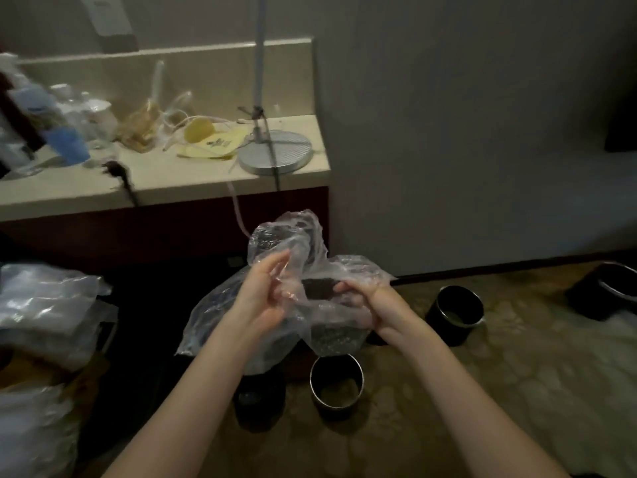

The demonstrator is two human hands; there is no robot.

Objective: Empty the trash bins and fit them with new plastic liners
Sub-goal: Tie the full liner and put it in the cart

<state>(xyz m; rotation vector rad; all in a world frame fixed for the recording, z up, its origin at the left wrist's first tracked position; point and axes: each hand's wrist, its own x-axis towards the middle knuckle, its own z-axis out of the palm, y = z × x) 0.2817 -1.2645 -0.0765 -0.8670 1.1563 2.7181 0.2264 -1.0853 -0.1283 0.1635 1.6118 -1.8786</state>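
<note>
A clear plastic liner [293, 243] hangs crumpled between both my hands above the floor. My left hand [265, 294] pinches a fold of it between fingers and thumb. My right hand [365, 301] grips the liner's other side. Below stand small round dark bins: one [336, 386] right under the liner, one [260, 396] to its left partly hidden by the liner, and one [455, 313] to the right. A larger dark bin [613, 288] sits at the far right.
A beige counter [165, 181] behind holds bottles, wrappers, a yellow packet [213, 144] and a round lamp base [275, 151]. Bulky plastic bags [44, 305] lie at the left. Patterned carpet [499, 391] spreads to the right.
</note>
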